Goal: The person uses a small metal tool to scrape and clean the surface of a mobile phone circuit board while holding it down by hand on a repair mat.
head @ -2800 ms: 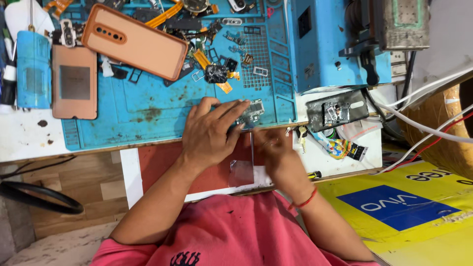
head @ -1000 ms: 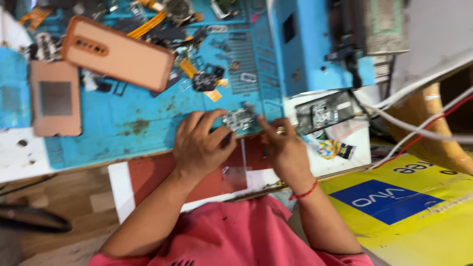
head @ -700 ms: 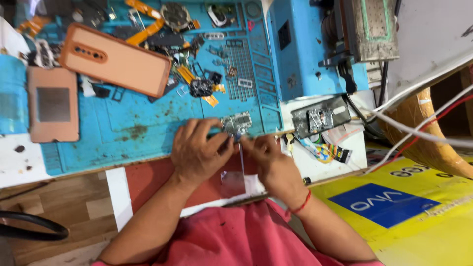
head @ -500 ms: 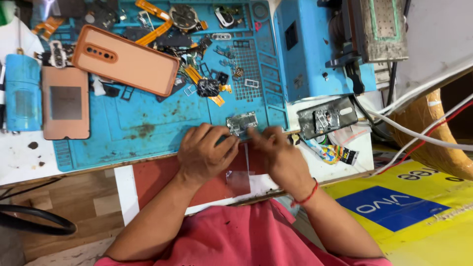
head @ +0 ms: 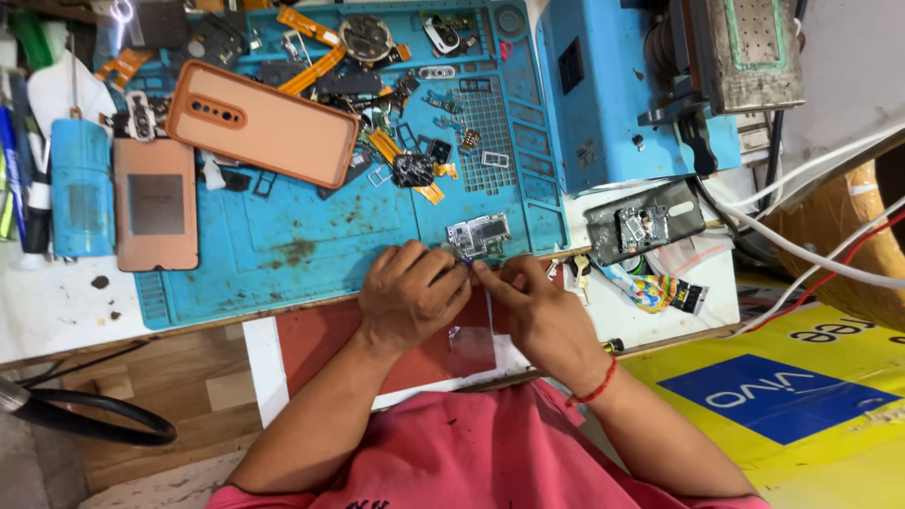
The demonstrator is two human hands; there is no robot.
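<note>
Your left hand (head: 410,300) and right hand (head: 537,316) pinched together at the small circuit board (head: 479,235).
It looked silvery, rectangular, lying lengthwise left-to-right.

mat (head: 283,254): blue, brown stains
phone case (head: 264,123): salmon orange
phone back (head: 156,203): copper pink
shirt (head: 471,462): pink-red
wrist thread (head: 596,386): red
machine (head: 613,85): blue

An orange phone back cover (head: 262,123) lies tilted on a blue silicone work mat (head: 283,245). A copper-coloured phone panel (head: 156,203) sits left. A blue metal machine (head: 622,94) stands right, beside white cables (head: 811,170).
</note>
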